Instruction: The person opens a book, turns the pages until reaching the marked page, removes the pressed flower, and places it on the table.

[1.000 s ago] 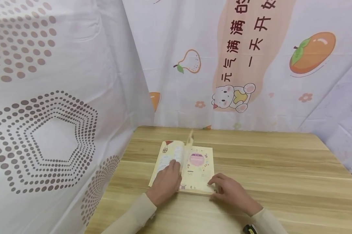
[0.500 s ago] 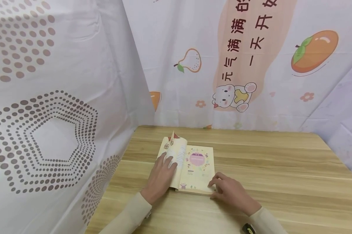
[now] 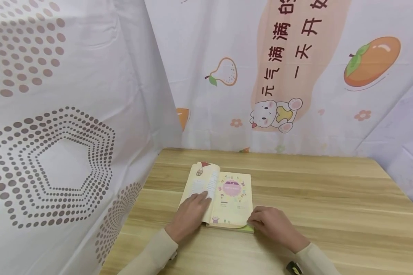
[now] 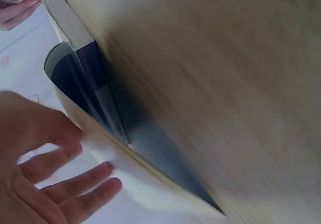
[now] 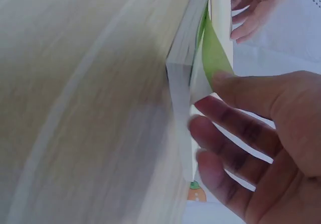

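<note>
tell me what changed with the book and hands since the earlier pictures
The raised leaf has come down leftward onto the left page, where the left hand rests. The right hand has pinched and lifted the lower right corner of the right page, with green showing beneath. The book stays open on the table.

Left forearm (image 3: 155, 250) angles in from lower left, left hand (image 3: 189, 214) lying palm-down with fingers (image 4: 80, 183) pretty relaxed (a bit spread, going by the wrist cam); right forearm (image 3: 314, 259) slants in from lower right, right hand (image 3: 270, 221) pinching with thumb (image 5: 246, 91) and index finger (image 5: 243, 122), other fingers (image 5: 225, 147) loosely bent
</note>
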`<action>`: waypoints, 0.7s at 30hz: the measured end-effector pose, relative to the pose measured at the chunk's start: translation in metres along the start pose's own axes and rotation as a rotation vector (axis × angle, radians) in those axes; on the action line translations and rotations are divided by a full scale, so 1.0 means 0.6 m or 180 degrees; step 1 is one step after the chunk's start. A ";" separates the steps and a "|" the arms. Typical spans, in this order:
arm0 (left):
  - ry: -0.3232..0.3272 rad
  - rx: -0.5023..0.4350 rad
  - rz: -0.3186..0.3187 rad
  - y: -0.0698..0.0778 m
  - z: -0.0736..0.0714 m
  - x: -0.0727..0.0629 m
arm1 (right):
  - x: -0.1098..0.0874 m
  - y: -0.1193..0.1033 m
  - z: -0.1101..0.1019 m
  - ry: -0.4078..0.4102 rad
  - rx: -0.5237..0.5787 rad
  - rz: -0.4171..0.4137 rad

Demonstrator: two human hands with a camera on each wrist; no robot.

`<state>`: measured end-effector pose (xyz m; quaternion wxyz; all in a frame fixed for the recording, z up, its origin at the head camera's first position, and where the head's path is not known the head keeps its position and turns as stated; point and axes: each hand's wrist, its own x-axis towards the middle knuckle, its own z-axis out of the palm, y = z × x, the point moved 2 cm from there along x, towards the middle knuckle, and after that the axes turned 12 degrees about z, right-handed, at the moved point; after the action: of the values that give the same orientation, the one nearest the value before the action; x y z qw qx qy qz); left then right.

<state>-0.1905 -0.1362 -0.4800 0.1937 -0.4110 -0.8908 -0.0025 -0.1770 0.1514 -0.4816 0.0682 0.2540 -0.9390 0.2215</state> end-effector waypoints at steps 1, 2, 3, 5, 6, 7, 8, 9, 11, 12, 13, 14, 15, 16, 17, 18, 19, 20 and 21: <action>-0.0014 -0.0053 -0.0026 0.001 -0.001 0.000 | 0.000 0.000 -0.001 0.0009 -0.0023 0.0023; -0.0026 -0.0112 -0.0043 0.002 -0.002 0.001 | 0.001 0.000 -0.002 0.0017 -0.0037 0.0049; -0.0047 -0.0167 -0.0048 0.003 -0.002 0.003 | 0.002 0.000 -0.002 0.0029 -0.0056 0.0072; -0.0114 -0.0270 -0.0018 0.005 -0.003 0.005 | 0.003 0.000 -0.004 0.0060 -0.0093 0.0101; -0.0153 -0.0310 0.0011 0.006 -0.003 0.006 | 0.003 0.000 -0.004 0.0079 -0.0106 0.0105; -0.0187 -0.0313 0.0057 0.007 -0.002 0.007 | 0.004 0.000 -0.004 0.0097 -0.0121 0.0111; -0.0215 -0.0309 0.0114 0.009 -0.001 0.007 | 0.004 0.000 -0.004 0.0115 -0.0131 0.0121; -0.0230 -0.0308 0.0163 0.011 0.000 0.008 | 0.004 -0.001 -0.004 0.0134 -0.0140 0.0123; -0.0250 -0.0310 0.0235 0.016 0.001 0.007 | 0.001 -0.001 -0.003 0.0152 -0.0148 0.0123; -0.0248 -0.0323 0.0246 0.018 0.001 0.006 | 0.000 -0.002 -0.003 0.0161 -0.0150 0.0125; -0.0253 -0.0348 0.0249 0.021 0.002 0.005 | -0.001 -0.002 -0.002 0.0172 -0.0152 0.0128; -0.0270 -0.0373 0.0241 0.024 0.002 0.004 | -0.003 -0.003 -0.001 0.0179 -0.0149 0.0129; -0.0299 -0.0411 0.0228 0.027 0.002 0.004 | -0.004 -0.003 0.001 0.0184 -0.0151 0.0136; -0.0324 -0.0445 0.0219 0.029 0.002 0.004 | -0.005 -0.003 0.002 0.0189 -0.0152 0.0146; -0.0339 -0.0479 0.0212 0.031 0.002 0.004 | -0.006 -0.003 0.003 0.0198 -0.0156 0.0160; -0.0366 -0.0500 0.0204 0.032 0.002 0.005 | -0.006 -0.002 0.004 0.0213 -0.0154 0.0182; -0.0380 -0.0513 0.0212 0.033 0.002 0.006 | -0.007 -0.002 0.004 0.0226 -0.0157 0.0195; -0.0392 -0.0498 0.0216 0.034 0.002 0.007 | -0.007 -0.001 0.004 0.0234 -0.0164 0.0214; -0.0398 -0.0486 0.0221 0.033 0.002 0.009 | -0.007 -0.001 0.003 0.0250 -0.0159 0.0231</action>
<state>-0.1795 -0.1187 -0.4826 0.1059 -0.4545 -0.8836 -0.0380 -0.1731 0.1517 -0.4841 0.1033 0.2090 -0.9495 0.2101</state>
